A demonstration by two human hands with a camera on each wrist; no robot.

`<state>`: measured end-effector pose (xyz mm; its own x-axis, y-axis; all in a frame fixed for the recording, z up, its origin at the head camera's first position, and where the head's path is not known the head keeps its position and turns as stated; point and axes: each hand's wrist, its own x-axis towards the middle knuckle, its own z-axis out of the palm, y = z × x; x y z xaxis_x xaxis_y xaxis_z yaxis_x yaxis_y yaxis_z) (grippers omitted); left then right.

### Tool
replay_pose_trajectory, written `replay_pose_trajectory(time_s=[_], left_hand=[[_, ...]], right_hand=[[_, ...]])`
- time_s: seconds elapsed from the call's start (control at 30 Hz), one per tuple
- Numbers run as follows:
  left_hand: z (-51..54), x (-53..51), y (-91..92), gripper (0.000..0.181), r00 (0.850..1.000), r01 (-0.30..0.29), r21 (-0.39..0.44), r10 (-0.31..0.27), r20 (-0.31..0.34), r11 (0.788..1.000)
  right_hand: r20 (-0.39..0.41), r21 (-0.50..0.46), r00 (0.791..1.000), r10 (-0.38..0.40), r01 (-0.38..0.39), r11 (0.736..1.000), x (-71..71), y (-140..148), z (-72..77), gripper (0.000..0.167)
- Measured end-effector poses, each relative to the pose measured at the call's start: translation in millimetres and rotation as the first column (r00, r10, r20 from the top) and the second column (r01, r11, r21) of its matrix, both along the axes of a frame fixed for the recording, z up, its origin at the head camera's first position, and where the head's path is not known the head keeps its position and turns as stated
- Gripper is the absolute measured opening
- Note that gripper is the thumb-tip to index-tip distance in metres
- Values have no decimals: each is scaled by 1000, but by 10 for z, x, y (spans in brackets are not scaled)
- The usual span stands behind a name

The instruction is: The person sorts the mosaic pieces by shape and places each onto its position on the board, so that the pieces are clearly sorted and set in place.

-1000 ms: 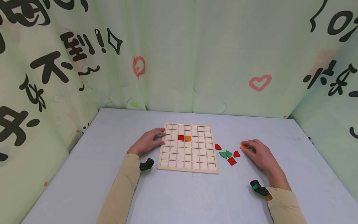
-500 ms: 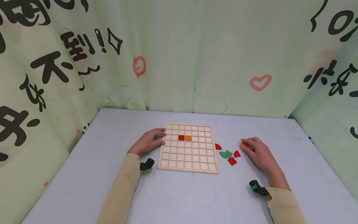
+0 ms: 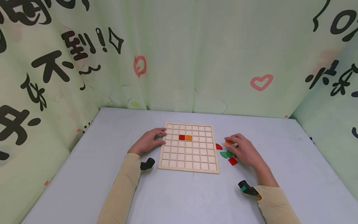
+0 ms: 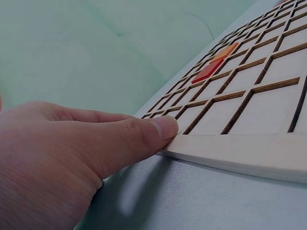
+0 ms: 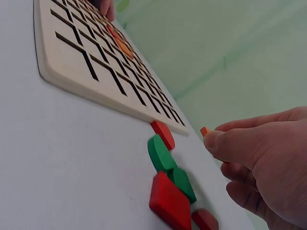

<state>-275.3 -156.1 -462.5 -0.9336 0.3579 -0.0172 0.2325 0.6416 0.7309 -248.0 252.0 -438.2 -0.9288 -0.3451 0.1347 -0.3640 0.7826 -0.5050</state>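
Observation:
In the head view, a wooden grid board (image 3: 188,170) lies on the table. One red square tile (image 3: 182,137) and one orange square tile (image 3: 188,137) sit side by side in its cells. My left hand (image 3: 148,141) rests against the board's left edge, fingers fairly straight; the left wrist view shows the thumb (image 4: 165,127) touching the rim. Between thumb and fingers, my right hand (image 3: 242,150) pinches a small orange tile (image 3: 227,143), held above the table right of the board. Only a corner of that tile shows in the right wrist view.
Loose pieces lie right of the board: a red rounded piece (image 3: 219,146), two green curved pieces (image 5: 160,152), a red square tile (image 3: 232,161) and another red piece (image 5: 205,220), mostly hidden by my right hand in the head view. A printed curtain (image 3: 221,62) stands behind the table.
My right hand has moved left with the orange tile, from beyond the loose pieces to above them, nearer the board. The left hand stays at the board's edge.

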Motion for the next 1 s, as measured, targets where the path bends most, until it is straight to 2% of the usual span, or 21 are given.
replay_pose_trajectory(time_s=[0.33, 0.5, 0.73, 1.0], left_hand=[[6, -14, 13, 41, 1000, -11, -10, 11, 15, 1000], [0, -19, 15, 41, 1000, -14, -17, 14, 14, 1000], [9, -18, 22, 41, 1000, 0, -20, 0, -2, 1000], [3, -18, 6, 41, 1000, 1, -18, -1, -3, 1000]], right_hand=[[10, 12, 996, 86, -87, 996, -157, -442, 83, 32], [29, 23, 992, 120, -121, 992, -247, -617, 58, 33], [9, 29, 983, 182, -182, 983, -314, -802, 22, 29], [0, 65, 982, 187, -187, 980, -364, -960, -10, 27]])
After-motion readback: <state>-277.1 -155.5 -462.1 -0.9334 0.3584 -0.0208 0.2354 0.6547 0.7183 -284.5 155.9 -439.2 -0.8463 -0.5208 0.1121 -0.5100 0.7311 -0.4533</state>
